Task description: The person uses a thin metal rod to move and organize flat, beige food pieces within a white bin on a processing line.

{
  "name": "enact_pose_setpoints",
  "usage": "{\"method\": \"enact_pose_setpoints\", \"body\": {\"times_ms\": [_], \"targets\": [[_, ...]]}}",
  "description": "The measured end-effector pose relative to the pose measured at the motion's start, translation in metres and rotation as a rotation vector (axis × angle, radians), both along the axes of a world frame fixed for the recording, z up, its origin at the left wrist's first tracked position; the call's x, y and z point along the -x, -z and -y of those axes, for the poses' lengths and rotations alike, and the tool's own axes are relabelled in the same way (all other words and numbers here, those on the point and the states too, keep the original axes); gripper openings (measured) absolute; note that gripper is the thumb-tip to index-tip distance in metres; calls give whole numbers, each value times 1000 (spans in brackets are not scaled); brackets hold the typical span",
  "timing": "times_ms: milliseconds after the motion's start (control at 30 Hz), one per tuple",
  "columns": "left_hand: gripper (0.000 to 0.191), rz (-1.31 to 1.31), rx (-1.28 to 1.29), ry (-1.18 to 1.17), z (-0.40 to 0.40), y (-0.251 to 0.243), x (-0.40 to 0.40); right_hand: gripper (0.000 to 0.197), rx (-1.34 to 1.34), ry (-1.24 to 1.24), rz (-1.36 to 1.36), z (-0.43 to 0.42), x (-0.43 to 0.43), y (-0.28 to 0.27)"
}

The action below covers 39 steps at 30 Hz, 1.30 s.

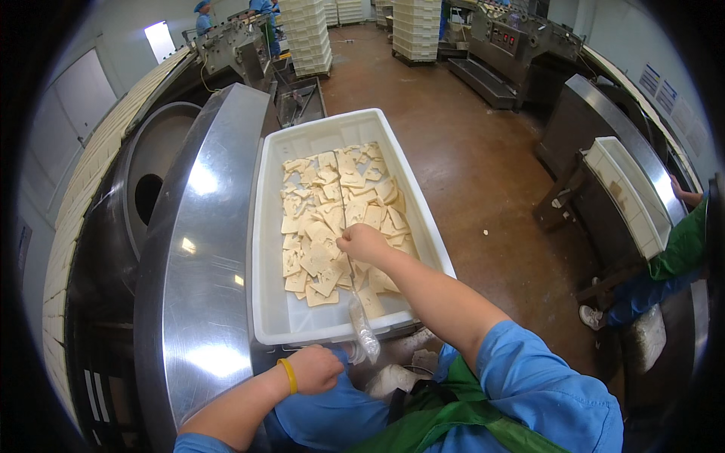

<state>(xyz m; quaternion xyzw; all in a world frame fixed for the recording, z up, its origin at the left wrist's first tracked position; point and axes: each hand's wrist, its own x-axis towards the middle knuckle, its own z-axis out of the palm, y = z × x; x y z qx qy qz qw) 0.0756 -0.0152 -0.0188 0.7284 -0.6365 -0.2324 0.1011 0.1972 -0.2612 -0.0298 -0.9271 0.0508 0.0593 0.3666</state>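
Observation:
Before me stands a white plastic bin holding many flat, pale, broken pieces of dough or wafer-like sheet. Over the middle of these pieces is my right hand, its fingers curled. A long thin dark rod or blade runs lengthwise across the pieces and passes at my right fingertips; whether I grip it, or a piece, is hidden. Its near end, wrapped in clear plastic, lies over the bin's near rim. My left hand, below a yellow wristband, is curled near my blue-clothed leg, with nothing visible in it.
A curved stainless-steel machine cover borders the bin on the left, beside a conveyor. At right, a person in a green apron is next to a narrow white bin. Stacked white crates and machinery stand farther back.

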Motion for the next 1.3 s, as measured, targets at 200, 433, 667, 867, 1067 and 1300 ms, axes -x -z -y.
{"method": "enact_pose_setpoints", "body": {"times_ms": [200,433,667,867,1067,1300], "targets": [[12,-8,28,-3,0,-3,0,29,12,-35,-28,1,0,-1],[13,-14,28,7,0,0,-1,26,-11,-12,36,0,0,2],[13,-10,19,11,1,0,0,28,6,-41,-6,1,0,3],[12,11,35,15,-1,0,0,28,10,-50,15,-1,0,3],[13,-2,-10,0,1,-1,0,29,-22,-50,85,1,-2,12],[13,-5,6,5,1,1,0,28,-64,-46,21,0,-1,7]]}}
